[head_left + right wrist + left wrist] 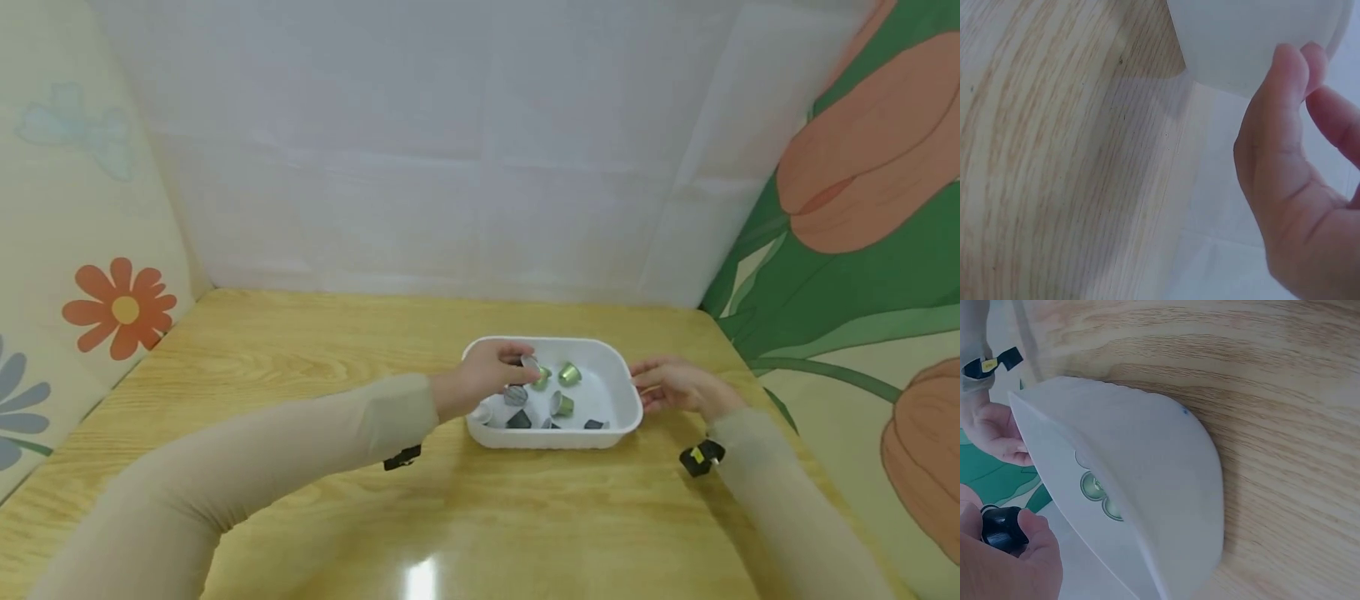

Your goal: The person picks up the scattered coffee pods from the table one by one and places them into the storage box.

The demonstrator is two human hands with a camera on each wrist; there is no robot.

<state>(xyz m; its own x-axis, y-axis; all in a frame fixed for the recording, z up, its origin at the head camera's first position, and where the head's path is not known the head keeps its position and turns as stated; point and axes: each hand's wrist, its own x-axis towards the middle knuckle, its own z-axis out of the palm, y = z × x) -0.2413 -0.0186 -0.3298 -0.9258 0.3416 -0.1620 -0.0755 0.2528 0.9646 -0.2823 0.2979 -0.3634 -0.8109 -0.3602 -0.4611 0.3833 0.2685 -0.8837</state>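
Note:
In the head view, my left hand is over the left part of a white plastic bin. It pinches a dark coffee capsule between thumb and fingers, with the capsule's pale lid facing right. Inside the bin lie several capsules: a green capsule, another green capsule, a grey striped capsule and a black capsule. My right hand is at the bin's right end, its fingertips against the outer wall below the rim.
The bin stands on a wood-grain table. A white sheet hangs behind the table. Flower-printed panels flank it, with a red flower on the left and large tulips on the right.

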